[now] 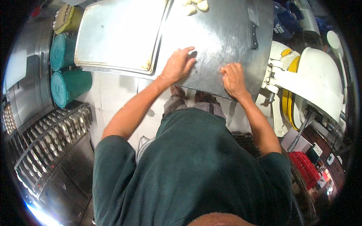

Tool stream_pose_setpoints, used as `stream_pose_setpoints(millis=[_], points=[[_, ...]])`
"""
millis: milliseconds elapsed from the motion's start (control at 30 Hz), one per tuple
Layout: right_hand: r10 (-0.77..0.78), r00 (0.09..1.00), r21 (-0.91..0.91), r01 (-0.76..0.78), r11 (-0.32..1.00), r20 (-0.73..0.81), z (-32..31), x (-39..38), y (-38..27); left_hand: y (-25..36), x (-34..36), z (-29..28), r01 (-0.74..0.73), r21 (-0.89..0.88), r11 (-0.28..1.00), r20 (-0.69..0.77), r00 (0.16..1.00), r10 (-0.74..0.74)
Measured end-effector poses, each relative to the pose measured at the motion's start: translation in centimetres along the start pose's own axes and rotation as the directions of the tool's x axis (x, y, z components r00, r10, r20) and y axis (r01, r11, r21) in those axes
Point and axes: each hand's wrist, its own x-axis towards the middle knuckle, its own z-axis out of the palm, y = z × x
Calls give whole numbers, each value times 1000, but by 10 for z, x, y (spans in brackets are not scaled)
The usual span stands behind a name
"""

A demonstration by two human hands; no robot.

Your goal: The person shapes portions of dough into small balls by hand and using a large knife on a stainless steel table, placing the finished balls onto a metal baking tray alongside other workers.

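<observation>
My left hand (180, 62) is over the steel worktop (211, 45), near the right side of a pale baking tray (117, 35) with browned edges, its fingers spread apart and holding nothing. My right hand (232, 79) is farther right on the worktop, near its front edge, with fingers curled; whatever is inside them, if anything, is hidden. Several pale, dough-like lumps (190, 9) lie at the far side of the worktop. A black-handled knife or scraper (253, 35) rests along the right side.
A white machine with yellow parts (313, 83) stands close at the right, with a red plastic crate (301, 165) below it. Two teal lidded bins (69, 86) stand at the left, beside a rack of metal moulds (56, 139).
</observation>
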Motion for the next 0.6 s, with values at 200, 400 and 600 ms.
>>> stream_pose_setpoints(millis=[200,400,600], points=[[106,992,-215,-119,969,-70,18,52,22,-6,73,3,-90,147,985,-19,995,93],[168,969,-158,-196,968,-179,32,84,7,8,78,29,-145,101,984,-89,984,155],[-67,995,-35,70,997,70,-12,-19,6,-9,11,-12,-70,58,996,49,997,67]])
